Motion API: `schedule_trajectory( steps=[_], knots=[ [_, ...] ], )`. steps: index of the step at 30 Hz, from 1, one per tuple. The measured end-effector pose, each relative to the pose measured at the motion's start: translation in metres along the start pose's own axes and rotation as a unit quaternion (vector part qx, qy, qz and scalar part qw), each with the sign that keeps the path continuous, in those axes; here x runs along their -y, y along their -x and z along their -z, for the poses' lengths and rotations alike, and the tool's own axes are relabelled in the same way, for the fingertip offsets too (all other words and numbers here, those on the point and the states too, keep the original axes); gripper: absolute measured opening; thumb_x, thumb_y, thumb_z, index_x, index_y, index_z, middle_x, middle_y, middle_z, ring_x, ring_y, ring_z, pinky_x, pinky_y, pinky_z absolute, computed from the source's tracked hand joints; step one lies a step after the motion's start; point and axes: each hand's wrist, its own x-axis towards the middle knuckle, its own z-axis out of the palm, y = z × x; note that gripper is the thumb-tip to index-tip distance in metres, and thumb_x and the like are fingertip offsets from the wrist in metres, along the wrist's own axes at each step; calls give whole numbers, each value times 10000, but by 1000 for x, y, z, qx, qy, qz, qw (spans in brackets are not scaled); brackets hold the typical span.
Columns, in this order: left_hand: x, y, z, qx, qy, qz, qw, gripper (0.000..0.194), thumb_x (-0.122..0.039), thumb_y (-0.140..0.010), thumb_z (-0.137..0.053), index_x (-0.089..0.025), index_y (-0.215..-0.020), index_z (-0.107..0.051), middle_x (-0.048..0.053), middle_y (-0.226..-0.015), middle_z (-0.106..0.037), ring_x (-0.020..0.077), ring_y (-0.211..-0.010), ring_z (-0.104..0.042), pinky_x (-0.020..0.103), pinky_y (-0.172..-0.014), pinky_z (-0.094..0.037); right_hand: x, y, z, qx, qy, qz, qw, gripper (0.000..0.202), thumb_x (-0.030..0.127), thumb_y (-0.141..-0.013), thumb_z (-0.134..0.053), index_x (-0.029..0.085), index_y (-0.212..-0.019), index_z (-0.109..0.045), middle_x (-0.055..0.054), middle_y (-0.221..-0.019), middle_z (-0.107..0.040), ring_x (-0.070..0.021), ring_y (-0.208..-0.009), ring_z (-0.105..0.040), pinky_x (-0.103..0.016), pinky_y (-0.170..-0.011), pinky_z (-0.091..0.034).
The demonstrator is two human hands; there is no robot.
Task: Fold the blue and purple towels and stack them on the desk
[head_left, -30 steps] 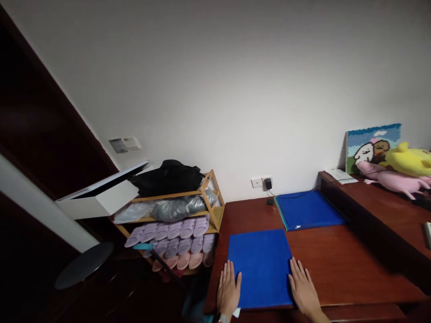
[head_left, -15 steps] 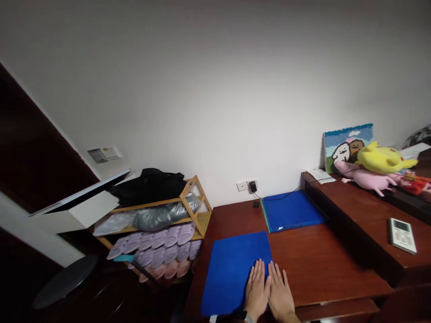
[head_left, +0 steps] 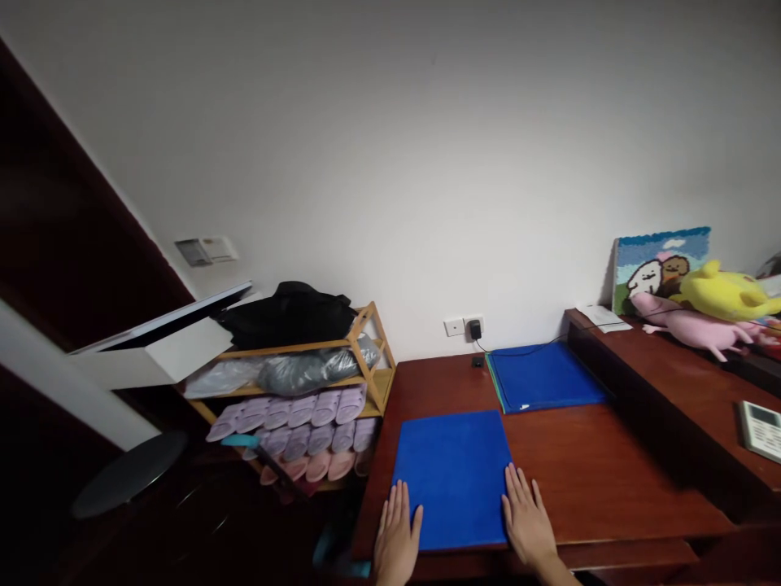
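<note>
A flat blue cloth (head_left: 455, 472), roughly square, lies near the front of the brown wooden table (head_left: 598, 472). My left hand (head_left: 398, 533) rests at its lower left edge, fingers stretched out and thumb apart. At the right edge of the cloth lies my right hand (head_left: 528, 517), palm down, with fingers extended and partly over the bare wood. Neither hand grips anything. Behind, against the wall, more folded blue cloths (head_left: 546, 378) lie in a flat stack with a green edge and a small white tag showing.
A raised ledge (head_left: 665, 374) on the right bears plush toys (head_left: 689, 323), a dog picture (head_left: 662, 264) and a calculator-like device (head_left: 762, 431). A plugged-in black adapter (head_left: 475, 329) trails a cable. To the left stands a wooden rack (head_left: 381, 391) with slippers (head_left: 298, 439) and a black bag (head_left: 290, 316).
My hands have parted from side by side on the cloth's right edge. The left has moved to the left edge; the right stays by the right edge. The view has shifted slightly left.
</note>
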Motion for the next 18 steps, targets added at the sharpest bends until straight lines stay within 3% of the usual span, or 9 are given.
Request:
schedule_trajectory(
  steps=[8,15,18],
  knots=[
    [-13,2,6,-6,23,8,1000,677,-531,-1036,-299,-174,-1609,-260,83,-1646,-303,270,-1519,-294,493,-1242,-328,7,-21,12,16,3,-8,1000,680,484,-1014,-149,160,-1603,-254,-25,-1671,-222,-224,-1558,-168,-471,-1275,-132],
    [-3,-2,15,45,16,29,998,700,-535,-1037,-269,-101,-1583,-320,104,-1650,-281,251,-1523,-285,452,-1251,-309,8,-44,15,19,-6,1,1000,654,415,-1012,-187,139,-1601,-249,-43,-1675,-222,-214,-1560,-164,-457,-1278,-114],
    [-20,-18,17,29,1,30,999,675,-521,-1034,-285,-113,-1565,-373,110,-1631,-337,261,-1511,-318,455,-1243,-327,7,-44,14,18,-18,7,1000,643,404,-1012,-190,145,-1596,-270,-36,-1673,-211,-221,-1558,-170,-466,-1279,-125]
  ],
)
